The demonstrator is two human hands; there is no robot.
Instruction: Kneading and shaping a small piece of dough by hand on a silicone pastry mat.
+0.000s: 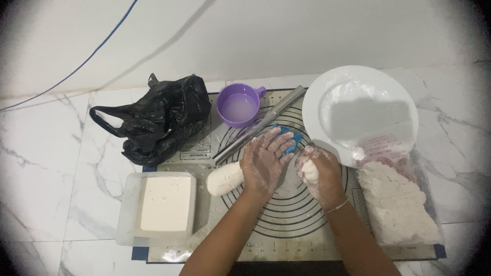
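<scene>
Over the mat (286,240), both forearms reach in from the bottom edge, rising toward the middle of its ringed circles. Both hands are dusted white with flour.

Left hand (264,161): it lies palm down with fingers (279,139) spread flat and released, gripping nothing. The fingertips rest on a blue scraper (295,139), of which only a small part shows past them. Its wrist sits just beside the right end of a dough log (225,179), which lies on the mat's left half; whether the two touch I cannot tell.

Right hand (319,174): it is curled into a loose fist, clenched around a small dough lump (309,170) that shows white between thumb and fingers. A thin bracelet (338,205) circles that wrist.

Around them: a steel rolling pin (261,125) runs slantwise from the mat's upper middle down to the left, passing just above the left hand. A purple cup (239,105) with cloudy liquid stands next to the pin's upper part. A white plate (359,110), floury in the middle, sits at the upper right, close to the right hand. Below the plate lies a clear flour bag (396,199). At the left, a clear tub (161,208) holds a pale block, and a black bag (158,115) lies crumpled above it.
</scene>
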